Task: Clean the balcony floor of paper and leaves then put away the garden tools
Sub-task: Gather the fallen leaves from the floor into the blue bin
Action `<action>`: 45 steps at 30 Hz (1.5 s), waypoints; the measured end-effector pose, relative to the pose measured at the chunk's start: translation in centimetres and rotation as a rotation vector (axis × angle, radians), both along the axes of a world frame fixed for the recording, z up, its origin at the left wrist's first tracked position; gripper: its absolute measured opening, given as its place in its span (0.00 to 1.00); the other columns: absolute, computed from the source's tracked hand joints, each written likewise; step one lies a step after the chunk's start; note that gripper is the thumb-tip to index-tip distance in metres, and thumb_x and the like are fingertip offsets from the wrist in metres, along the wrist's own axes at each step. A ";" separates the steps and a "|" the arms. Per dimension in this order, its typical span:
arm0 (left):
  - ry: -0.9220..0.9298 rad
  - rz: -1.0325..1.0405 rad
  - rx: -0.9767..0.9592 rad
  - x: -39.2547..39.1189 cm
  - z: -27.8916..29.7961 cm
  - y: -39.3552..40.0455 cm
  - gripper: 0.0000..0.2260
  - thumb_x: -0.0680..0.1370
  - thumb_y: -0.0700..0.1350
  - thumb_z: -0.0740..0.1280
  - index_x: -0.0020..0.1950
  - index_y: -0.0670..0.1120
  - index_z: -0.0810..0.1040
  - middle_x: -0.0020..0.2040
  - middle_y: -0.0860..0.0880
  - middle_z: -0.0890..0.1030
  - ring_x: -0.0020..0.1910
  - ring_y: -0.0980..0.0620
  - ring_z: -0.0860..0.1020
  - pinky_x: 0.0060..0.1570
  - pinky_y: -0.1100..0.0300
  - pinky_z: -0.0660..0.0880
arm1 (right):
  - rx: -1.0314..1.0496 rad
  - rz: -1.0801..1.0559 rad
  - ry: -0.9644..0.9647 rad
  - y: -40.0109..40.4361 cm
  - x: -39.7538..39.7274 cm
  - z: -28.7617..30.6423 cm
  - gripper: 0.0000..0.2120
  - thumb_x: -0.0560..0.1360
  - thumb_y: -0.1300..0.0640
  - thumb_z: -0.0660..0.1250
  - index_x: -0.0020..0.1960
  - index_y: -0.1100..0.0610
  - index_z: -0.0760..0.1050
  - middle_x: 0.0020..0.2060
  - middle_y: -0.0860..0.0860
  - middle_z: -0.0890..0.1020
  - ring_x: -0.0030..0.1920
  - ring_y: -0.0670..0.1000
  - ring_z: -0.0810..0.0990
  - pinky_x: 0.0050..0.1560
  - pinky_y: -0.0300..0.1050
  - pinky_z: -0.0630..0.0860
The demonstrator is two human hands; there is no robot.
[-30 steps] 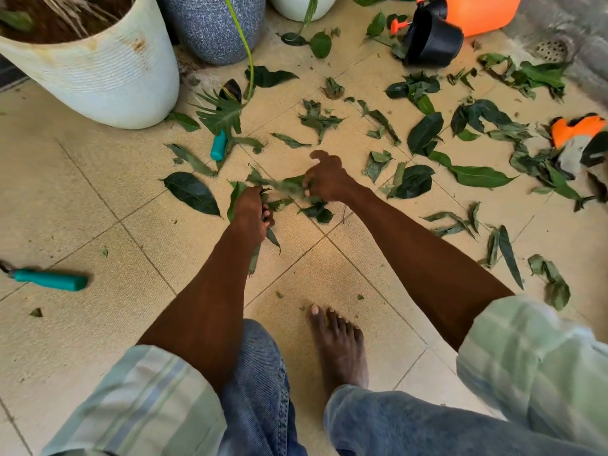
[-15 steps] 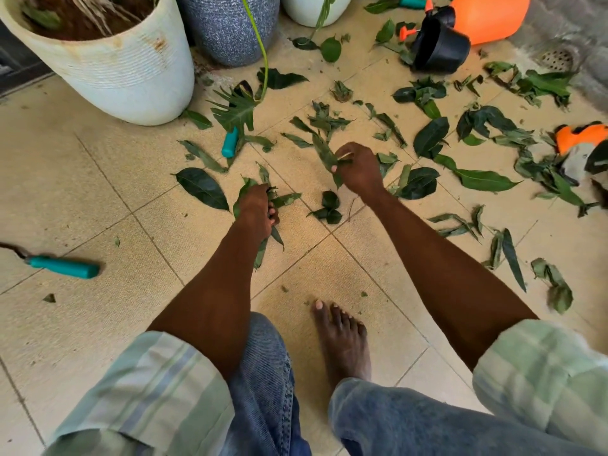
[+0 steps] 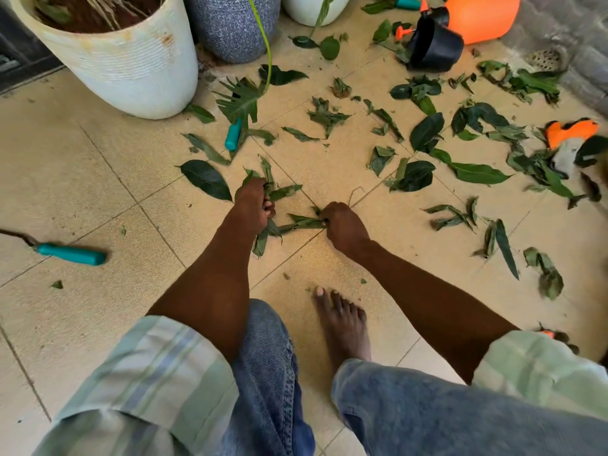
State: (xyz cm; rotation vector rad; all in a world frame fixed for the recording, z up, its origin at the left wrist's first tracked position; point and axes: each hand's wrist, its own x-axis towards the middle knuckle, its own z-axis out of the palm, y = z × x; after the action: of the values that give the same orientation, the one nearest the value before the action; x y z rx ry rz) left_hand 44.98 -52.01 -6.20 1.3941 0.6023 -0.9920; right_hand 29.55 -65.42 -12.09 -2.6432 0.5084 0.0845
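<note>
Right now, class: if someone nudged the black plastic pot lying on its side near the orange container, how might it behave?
The black plastic pot looks empty, so probably light. Lying sideways on smooth tile floor, its round wall would likely let it roll, perhaps curving, until the orange container stops it.

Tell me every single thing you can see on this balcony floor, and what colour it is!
Leaves: many, green, scattered over the tiles, mostly middle and right.
Big pot: one, white, top left, with soil inside.
Speckled pot: one, blue-grey, top middle.
Smooth pot: one, white, top edge, partly cut off.
Black pot: one, tipped on its side, top right.
Orange container: one, top right, behind the black pot.
Garden tool: one, teal handle, lying at left.
Teal handle: one, among the leaves by the big pot.
Teal handle at top edge: one, partly cut off.
Glove-like item: one, orange and grey, right edge; unclear.
Floor drain: one, top right.
Bare foot: one, bottom middle.
Left hand: holds a bunch of leaves.
Right hand: grips more leaves.
</note>
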 end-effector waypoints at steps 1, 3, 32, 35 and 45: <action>0.001 0.003 -0.008 0.0 0.1 0.2 0.12 0.82 0.45 0.59 0.38 0.47 0.67 0.32 0.50 0.66 0.25 0.56 0.61 0.20 0.70 0.56 | 0.027 -0.073 -0.020 0.0 0.1 0.3 0.14 0.71 0.71 0.64 0.53 0.62 0.81 0.49 0.58 0.81 0.51 0.58 0.78 0.46 0.45 0.73; -0.006 0.003 -0.032 -0.1 0.3 0.5 0.11 0.82 0.43 0.59 0.40 0.45 0.69 0.33 0.49 0.69 0.26 0.56 0.63 0.18 0.70 0.57 | 0.181 -0.371 -0.109 -0.1 1.0 1.8 0.10 0.71 0.68 0.68 0.51 0.59 0.79 0.43 0.54 0.82 0.41 0.52 0.79 0.39 0.39 0.71; -0.125 0.201 0.061 3.8 2.0 10.3 0.15 0.84 0.41 0.51 0.41 0.43 0.70 0.36 0.45 0.72 0.30 0.52 0.70 0.19 0.72 0.60 | 0.131 -0.107 0.043 2.9 10.5 2.2 0.19 0.73 0.67 0.64 0.63 0.59 0.78 0.59 0.61 0.78 0.61 0.60 0.76 0.61 0.45 0.70; -0.150 0.143 0.083 3.4 2.6 9.6 0.14 0.83 0.40 0.51 0.41 0.44 0.72 0.36 0.46 0.71 0.30 0.52 0.69 0.21 0.68 0.60 | -0.087 0.060 0.053 4.8 7.9 0.2 0.17 0.76 0.65 0.61 0.64 0.60 0.77 0.61 0.62 0.74 0.61 0.63 0.72 0.58 0.52 0.72; -0.185 0.105 0.117 3.1 2.8 9.1 0.10 0.84 0.42 0.55 0.55 0.43 0.75 0.37 0.47 0.73 0.31 0.53 0.70 0.22 0.66 0.65 | 0.140 -0.206 -0.025 4.8 7.8 2.8 0.14 0.73 0.67 0.65 0.59 0.64 0.73 0.48 0.63 0.81 0.49 0.60 0.80 0.46 0.47 0.75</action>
State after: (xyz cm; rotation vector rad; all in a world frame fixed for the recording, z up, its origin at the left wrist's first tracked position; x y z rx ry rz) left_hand 48.12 -42.95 -3.41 1.5229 0.5960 -0.7447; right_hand 37.36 -60.59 -9.31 -2.4383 0.7356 0.0228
